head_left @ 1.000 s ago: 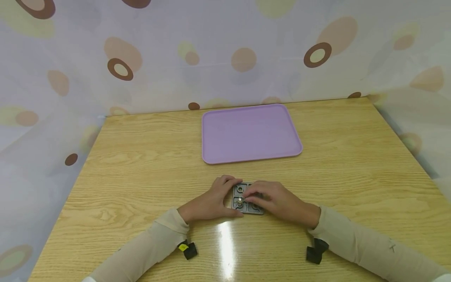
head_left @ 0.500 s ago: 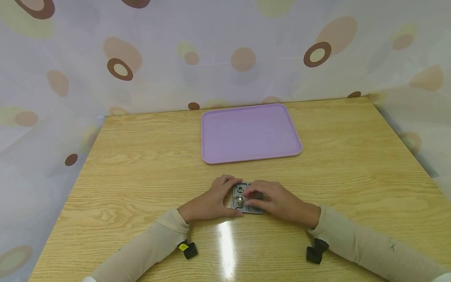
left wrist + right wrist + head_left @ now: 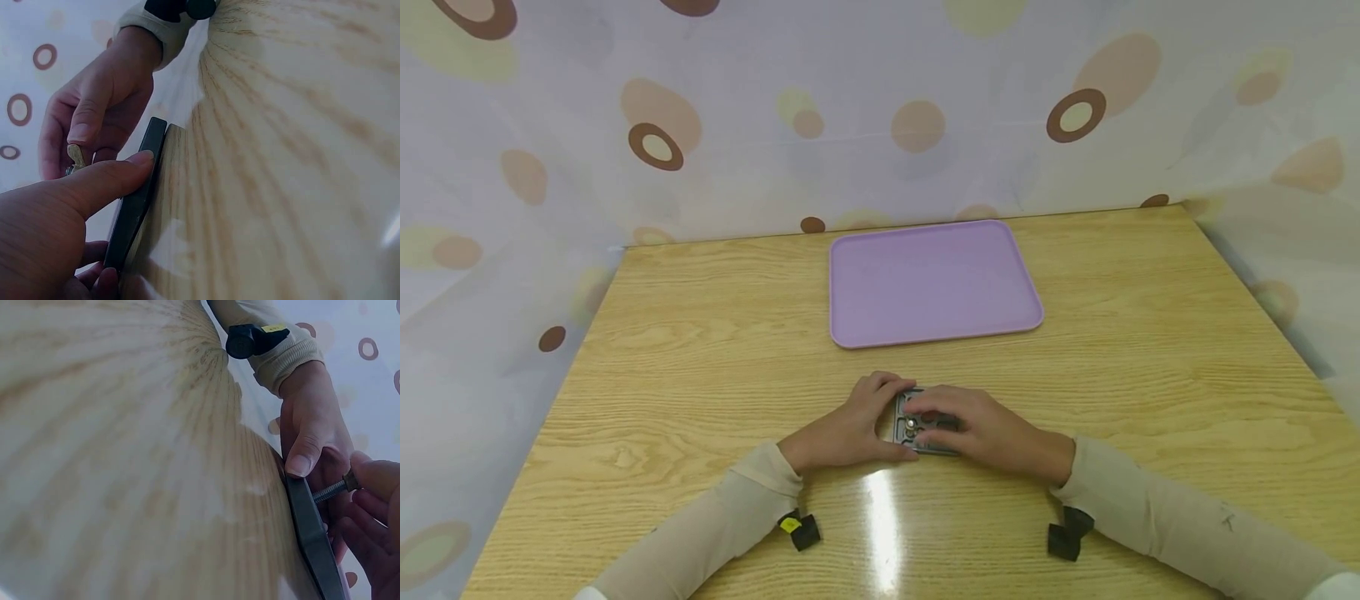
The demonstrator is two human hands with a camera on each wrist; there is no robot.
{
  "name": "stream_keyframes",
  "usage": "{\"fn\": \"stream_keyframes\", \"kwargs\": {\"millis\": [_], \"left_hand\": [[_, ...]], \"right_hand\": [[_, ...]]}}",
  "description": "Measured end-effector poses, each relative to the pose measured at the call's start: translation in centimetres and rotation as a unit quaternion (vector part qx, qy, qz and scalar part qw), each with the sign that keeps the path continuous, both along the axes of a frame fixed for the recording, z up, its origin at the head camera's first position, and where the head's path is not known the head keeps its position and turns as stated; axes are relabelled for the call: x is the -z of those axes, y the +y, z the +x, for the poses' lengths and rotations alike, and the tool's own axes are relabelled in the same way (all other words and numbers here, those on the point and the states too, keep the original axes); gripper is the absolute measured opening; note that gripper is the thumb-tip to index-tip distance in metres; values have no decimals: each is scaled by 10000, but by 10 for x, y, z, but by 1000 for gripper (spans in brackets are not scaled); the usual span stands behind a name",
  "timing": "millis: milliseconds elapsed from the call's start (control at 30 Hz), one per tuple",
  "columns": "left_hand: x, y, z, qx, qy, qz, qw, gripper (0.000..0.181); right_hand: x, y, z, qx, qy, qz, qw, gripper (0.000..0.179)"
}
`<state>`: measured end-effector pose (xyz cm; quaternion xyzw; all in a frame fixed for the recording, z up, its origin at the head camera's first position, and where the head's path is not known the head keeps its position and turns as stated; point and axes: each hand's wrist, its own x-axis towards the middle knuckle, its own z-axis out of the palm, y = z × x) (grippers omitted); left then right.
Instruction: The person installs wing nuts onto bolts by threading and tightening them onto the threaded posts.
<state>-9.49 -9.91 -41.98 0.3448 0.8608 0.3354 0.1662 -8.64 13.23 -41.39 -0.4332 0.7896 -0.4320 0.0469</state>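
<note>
Bracing a dark metal plate (image 3: 310, 531) on the table (image 3: 700, 333), the person's left grip (image 3: 853, 429) pinches it by opposite edges, thumb on the near one, fingers on the far one. Just right of that grip, a threaded bolt (image 3: 331, 490) stands up from the plate, with a brass-coloured winged nut (image 3: 75, 156) near its top. The right grip (image 3: 977, 425) surrounds the nut loosely, thumb and forefinger parted and no pinch showing (whether either brushes the metal cannot be told). From so slack a stance, a fingertip could slip off a wing or knock the bolt sideways, and a slanted turn might make the thread bind. Should the left grip loosen, the plate would probably swivel under any twist. A nut coming free could roll away between the grips; the tray (image 3: 936, 283), beyond both, would not catch it.
</note>
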Motion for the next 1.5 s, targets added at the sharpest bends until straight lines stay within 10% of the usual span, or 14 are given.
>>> {"fn": "stream_keyframes", "kwargs": {"millis": [1500], "left_hand": [[1,-1,0,-42,-90,19,9999,89]], "right_hand": [[3,4,-3,54,-19,-226,9997,10]]}}
